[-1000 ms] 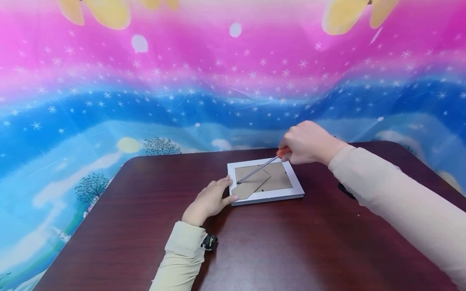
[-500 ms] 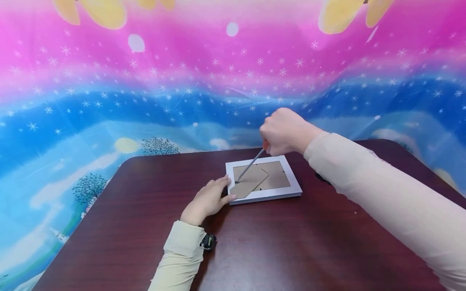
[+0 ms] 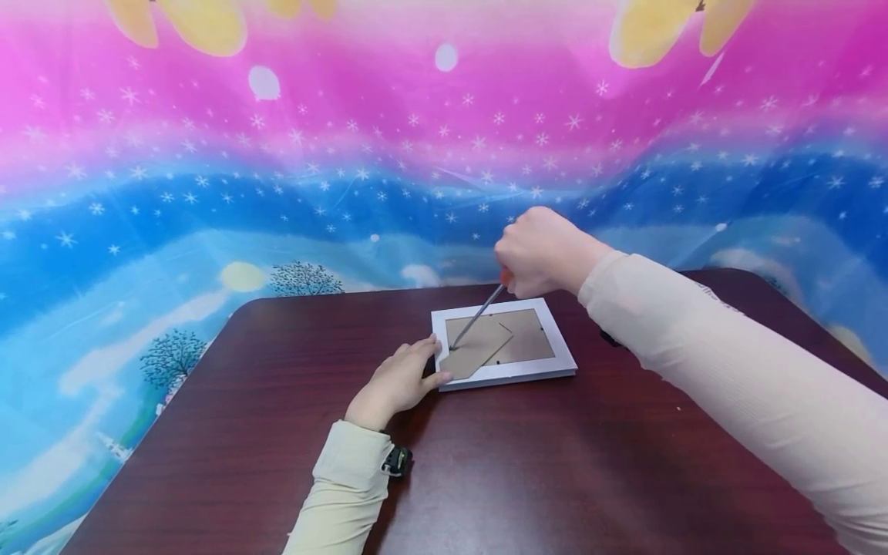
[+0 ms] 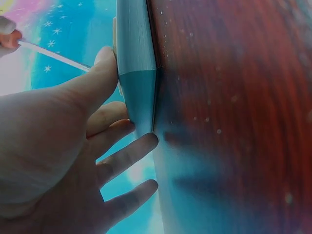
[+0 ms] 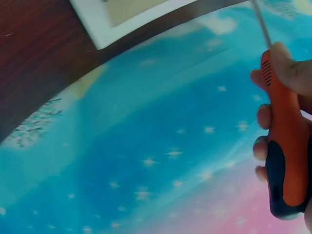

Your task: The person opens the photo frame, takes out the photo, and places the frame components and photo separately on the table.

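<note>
A white picture frame (image 3: 563, 359) lies back side up on the table, with a brown backing board (image 3: 530, 339) and a brown stand flap (image 3: 466, 361) on it. My left hand (image 3: 395, 381) rests against its left end. In the left wrist view the thumb (image 4: 103, 63) touches the frame's edge, while the other fingers are spread and fairly straight. My right hand (image 3: 544, 250) grips a screwdriver by its orange and black handle (image 5: 285, 126), above the frame's far side. The slanting metal shaft (image 3: 477, 314) reaches down to the board's left side near the flap; its tip is too small to make out.
The dark red-brown table (image 3: 499, 462) has rounded far corners. Right behind it hangs a pink and blue cloth (image 3: 388, 154) with snowflakes and trees. Small dark tabs (image 3: 542, 329) sit along the opening of the frame.
Between one second and half a second ago my right hand moved left and slightly up, tilting the screwdriver steeper. Since then it has barely moved. My left hand and the frame stay in place.
</note>
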Available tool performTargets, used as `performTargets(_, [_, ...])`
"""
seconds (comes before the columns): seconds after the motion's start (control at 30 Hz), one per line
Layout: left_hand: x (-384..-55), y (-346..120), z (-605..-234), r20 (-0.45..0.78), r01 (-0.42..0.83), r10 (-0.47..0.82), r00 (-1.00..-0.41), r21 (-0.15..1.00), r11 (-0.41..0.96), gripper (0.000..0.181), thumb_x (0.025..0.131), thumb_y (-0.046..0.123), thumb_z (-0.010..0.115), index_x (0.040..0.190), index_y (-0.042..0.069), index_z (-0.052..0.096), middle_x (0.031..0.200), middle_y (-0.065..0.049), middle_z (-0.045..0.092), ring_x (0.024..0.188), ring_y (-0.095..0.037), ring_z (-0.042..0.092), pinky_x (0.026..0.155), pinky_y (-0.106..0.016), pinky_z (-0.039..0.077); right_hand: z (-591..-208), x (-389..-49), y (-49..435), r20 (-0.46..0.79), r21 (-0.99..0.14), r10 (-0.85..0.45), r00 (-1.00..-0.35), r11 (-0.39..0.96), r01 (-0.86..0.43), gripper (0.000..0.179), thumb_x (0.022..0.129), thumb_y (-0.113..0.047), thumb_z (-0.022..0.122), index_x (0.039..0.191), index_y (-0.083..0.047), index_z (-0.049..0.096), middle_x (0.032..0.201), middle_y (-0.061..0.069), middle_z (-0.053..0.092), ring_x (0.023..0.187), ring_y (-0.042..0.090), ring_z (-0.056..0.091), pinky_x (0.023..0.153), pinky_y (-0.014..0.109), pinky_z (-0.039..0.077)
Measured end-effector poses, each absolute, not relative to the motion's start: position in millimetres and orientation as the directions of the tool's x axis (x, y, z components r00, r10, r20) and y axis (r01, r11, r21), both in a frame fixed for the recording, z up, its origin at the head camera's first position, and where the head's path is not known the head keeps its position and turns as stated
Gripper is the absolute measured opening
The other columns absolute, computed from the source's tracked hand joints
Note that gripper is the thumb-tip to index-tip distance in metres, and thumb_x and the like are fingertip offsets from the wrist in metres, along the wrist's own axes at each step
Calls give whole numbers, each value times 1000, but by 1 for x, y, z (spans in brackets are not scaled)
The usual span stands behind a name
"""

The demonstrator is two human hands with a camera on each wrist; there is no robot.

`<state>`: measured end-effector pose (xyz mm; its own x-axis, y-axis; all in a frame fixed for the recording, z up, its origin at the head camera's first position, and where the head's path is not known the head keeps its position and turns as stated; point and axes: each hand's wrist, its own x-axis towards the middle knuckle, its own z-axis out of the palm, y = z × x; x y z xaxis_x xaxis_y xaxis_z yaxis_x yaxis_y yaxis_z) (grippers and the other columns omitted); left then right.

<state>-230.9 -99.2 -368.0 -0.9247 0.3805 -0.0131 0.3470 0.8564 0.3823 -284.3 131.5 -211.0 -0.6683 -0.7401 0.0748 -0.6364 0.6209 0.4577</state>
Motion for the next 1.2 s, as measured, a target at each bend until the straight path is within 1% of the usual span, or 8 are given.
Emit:
performTargets(0.13, [-231, -100, -368, -17, 347, 384, -923, 392, 852, 56, 99, 34, 61, 146, 5, 49, 157, -11, 35, 142, -39, 33, 111, -53, 33, -222, -290, 151, 67, 362, -716, -695, 666, -652, 7, 79, -24, 72, 73, -24, 73, 65, -10, 64, 55, 13, 56, 57, 35, 52])
performTargets(0.3, [-230, -99, -368, -17, 347, 386, -922, 405, 846, 56, 99, 33, 61, 145, 4, 48, 157, -11, 35, 142, -41, 33, 111, -53, 32, -237, -293, 168, 59, 262, -698, -713, 700, -664, 9, 81, -22, 72, 73, -22, 72, 65, -10, 61, 56, 12, 54, 58, 36, 50])
performTargets(0.43, [-230, -100, -368, -21, 342, 384, -923, 411, 845, 57, 99, 33, 61, 146, 4, 48, 157, -12, 35, 142, -42, 32, 112, -53, 31, -240, -291, 170, 78, 250, -711, -698, 692, -677, 9, 80, -19, 72, 72, -21, 71, 65, -10, 61, 55, 11, 52, 58, 35, 49])
performTargets(0.6, [-230, -101, -368, -13, 345, 385, -923, 415, 842, 56, 99, 32, 61, 145, 4, 48, 157, -12, 35, 141, -43, 32, 113, -52, 30, -231, -284, 157, 110, 325, -746, -657, 651, -686, 8, 78, -18, 71, 71, -21, 72, 64, -10, 63, 51, 11, 52, 53, 33, 49])
performTargets(0.77, [-231, -101, -369, -9, 353, 390, -921, 410, 841, 55, 99, 31, 61, 145, 4, 48, 157, -12, 35, 141, -41, 33, 112, -52, 31, -219, -273, 136, 128, 456, -777, -616, 598, -659, 21, 75, -18, 68, 56, -19, 58, 51, -8, 47, 45, 12, 37, 45, 33, 45])
performTargets(0.9, [-231, -101, -369, -4, 355, 390, -921, 405, 842, 55, 99, 31, 62, 145, 4, 49, 157, -12, 36, 141, -41, 34, 111, -52, 32, -210, -266, 115, 91, 556, -768, -633, 567, -607, 29, 75, -18, 64, 53, -18, 45, 49, -5, 37, 49, 13, 30, 48, 33, 46])
performTargets(1.03, [-231, -101, -368, 0, 351, 384, -923, 406, 844, 55, 99, 32, 62, 145, 4, 49, 156, -12, 36, 140, -41, 35, 111, -52, 33, -203, -261, 96, 37, 637, -746, -665, 530, -559, 22, 72, -17, 60, 55, -19, 45, 51, -4, 38, 51, 14, 34, 50, 32, 46])
performTargets(1.2, [-229, -101, -367, 13, 358, 387, -922, 410, 839, 55, 99, 31, 62, 144, 3, 50, 156, -12, 37, 139, -42, 36, 110, -53, 34, -199, -260, 76, -12, 700, -735, -678, 478, -530, 10, 66, -14, 52, 58, -18, 46, 54, -4, 33, 53, 14, 28, 45, 31, 31])
